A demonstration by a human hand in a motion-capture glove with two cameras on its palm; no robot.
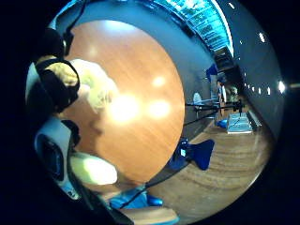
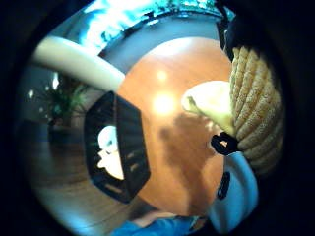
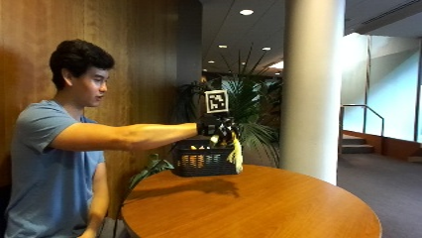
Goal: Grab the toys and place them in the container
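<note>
In the outside view my gloved right hand (image 3: 214, 129) is stretched out over the round wooden table (image 3: 264, 203). It grips a cream and yellow plush toy (image 3: 235, 151), which hangs beside the right end of the black basket (image 3: 204, 162). The thumb side palm view has the toy's ribbed yellow body (image 2: 256, 108) and a cream limb (image 2: 211, 101) close against the palm. The basket (image 2: 125, 152) stands at the table's edge below, with pale toys (image 2: 109, 147) inside it. A fluffy cream part of the toy (image 1: 96, 86) fills the space by my fingers in the little finger side view.
A thick white column (image 3: 313, 84) rises just behind the table. A potted plant (image 3: 254, 106) stands behind the basket, and a wood-panelled wall runs along the left. The person's bare left arm hangs down beside the table edge.
</note>
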